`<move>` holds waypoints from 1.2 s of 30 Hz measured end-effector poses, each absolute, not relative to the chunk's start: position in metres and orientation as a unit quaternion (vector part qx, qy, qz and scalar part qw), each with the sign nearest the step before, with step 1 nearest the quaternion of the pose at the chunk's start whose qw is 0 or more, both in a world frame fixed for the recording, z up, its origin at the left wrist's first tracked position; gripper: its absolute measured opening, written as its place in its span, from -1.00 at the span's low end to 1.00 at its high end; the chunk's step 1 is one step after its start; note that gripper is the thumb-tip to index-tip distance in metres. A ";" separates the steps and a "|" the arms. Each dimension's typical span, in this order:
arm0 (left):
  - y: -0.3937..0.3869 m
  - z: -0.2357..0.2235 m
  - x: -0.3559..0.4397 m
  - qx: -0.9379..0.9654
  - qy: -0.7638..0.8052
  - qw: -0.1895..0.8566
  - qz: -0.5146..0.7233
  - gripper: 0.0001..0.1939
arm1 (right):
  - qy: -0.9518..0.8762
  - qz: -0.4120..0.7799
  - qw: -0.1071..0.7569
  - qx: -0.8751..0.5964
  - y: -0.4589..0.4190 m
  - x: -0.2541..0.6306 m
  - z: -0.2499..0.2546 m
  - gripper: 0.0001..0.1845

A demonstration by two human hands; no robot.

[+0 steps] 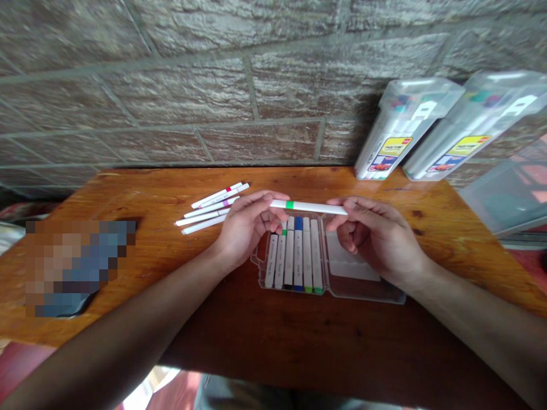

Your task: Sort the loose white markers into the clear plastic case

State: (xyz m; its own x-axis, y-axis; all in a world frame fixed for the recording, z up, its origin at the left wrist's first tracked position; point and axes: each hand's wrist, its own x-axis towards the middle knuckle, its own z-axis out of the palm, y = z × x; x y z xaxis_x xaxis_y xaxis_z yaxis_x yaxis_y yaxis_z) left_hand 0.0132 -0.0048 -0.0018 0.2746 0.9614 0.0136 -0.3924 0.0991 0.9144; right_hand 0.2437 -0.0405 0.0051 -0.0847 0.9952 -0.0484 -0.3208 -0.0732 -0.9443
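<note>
Between my two hands a white marker [314, 207] with a green band is held level, above an open clear plastic case [294, 291]. My left hand [252, 222] pinches the marker's banded end; my right hand [370, 228] pinches its plain end. Inside the case's left half lies a row of several white markers [298, 256], some with blue, green or black parts. The clear lid [363, 290] lies flat to the right, partly under my right hand. Left of my left hand, several loose white markers [209, 212] rest on the table, some with red or purple bands.
Two tall clear marker boxes, a nearer one [395, 134] and a right one [465, 131], lean upright against the brick wall [222, 85]. A blurred-out dark object [81, 273] lies at the left of the wooden table [299, 347]. A translucent bin [508, 188] stands beyond the right edge.
</note>
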 end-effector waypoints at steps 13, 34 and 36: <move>-0.005 -0.002 0.014 0.457 0.325 0.661 0.499 -0.77 | -0.444 0.581 0.540 -0.417 -0.043 0.241 0.002 -0.68; -0.007 -0.002 0.011 0.491 0.302 0.660 0.482 -0.74 | -0.435 0.557 0.564 -0.427 -0.040 0.243 -0.004 -0.67; -0.007 -0.003 0.010 0.496 0.296 0.661 0.480 -0.73 | -0.429 0.560 0.565 -0.428 -0.039 0.242 -0.004 -0.68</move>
